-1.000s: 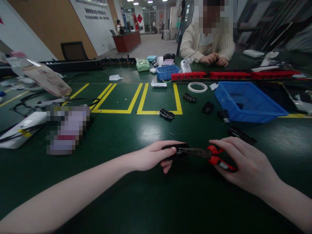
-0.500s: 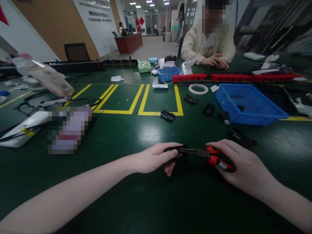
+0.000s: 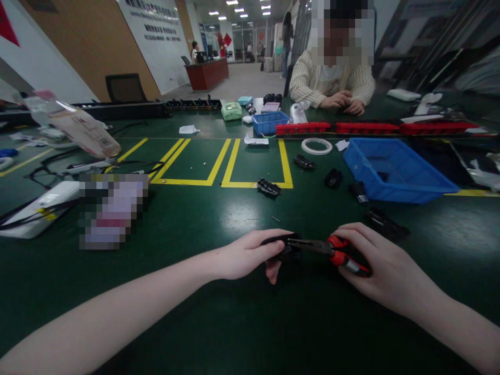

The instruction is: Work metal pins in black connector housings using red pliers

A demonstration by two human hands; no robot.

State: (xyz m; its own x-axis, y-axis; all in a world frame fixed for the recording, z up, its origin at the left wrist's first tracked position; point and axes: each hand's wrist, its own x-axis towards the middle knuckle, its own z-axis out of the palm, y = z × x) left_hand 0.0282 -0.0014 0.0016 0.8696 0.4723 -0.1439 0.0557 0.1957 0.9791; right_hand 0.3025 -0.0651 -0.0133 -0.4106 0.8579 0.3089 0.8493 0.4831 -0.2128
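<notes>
My left hand (image 3: 250, 252) grips a small black part (image 3: 291, 252), thumb on top and fingers curled beneath it. My right hand (image 3: 385, 260) is wrapped round the red and black handles of long-nose pliers (image 3: 338, 251). The jaws point left, and their tips meet the black part beside my left thumb; whether they pinch anything there I cannot tell. Beyond my hands lies a thin metal pin (image 3: 276, 219). Farther off, a black toothed part (image 3: 269, 187) rests across a yellow tape line.
A blue bin (image 3: 398, 172) stands at the right, with black parts (image 3: 386, 223) around it. A white ring (image 3: 316, 146) lies behind them. At the left are a bottle (image 3: 82, 127), cables and a blurred flat item (image 3: 115, 211). Across the table sits a person (image 3: 332, 83).
The pliers and my right hand have shifted slightly left against the black part. My left hand keeps its hold. The whole view has tilted a little.
</notes>
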